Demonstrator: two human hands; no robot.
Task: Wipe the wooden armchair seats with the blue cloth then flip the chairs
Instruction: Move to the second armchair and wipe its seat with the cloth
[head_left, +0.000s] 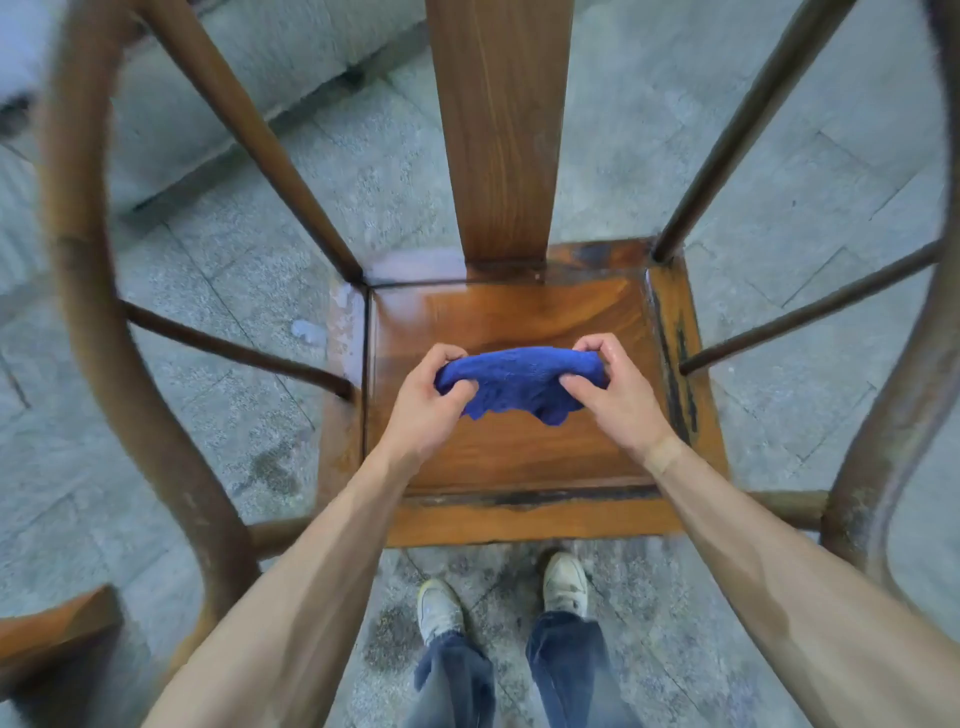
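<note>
Bunched blue terry cloth (519, 382) stretched between left hand (434, 402) and right hand (618, 397), each pinching one end. Held above glossy brown wooden armchair seat (511, 452). Grey stone floor (234, 270) beneath.

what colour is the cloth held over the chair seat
Deep blue cloth, clearest in the head view.

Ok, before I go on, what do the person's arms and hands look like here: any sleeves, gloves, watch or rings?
Both forearms are bare up to the frame's edge, with no sleeves in view. The left hand and right hand wear no gloves, and no watch or ring shows. A paler band crosses the right wrist; whether it is a strap or tape cannot be told.
</note>
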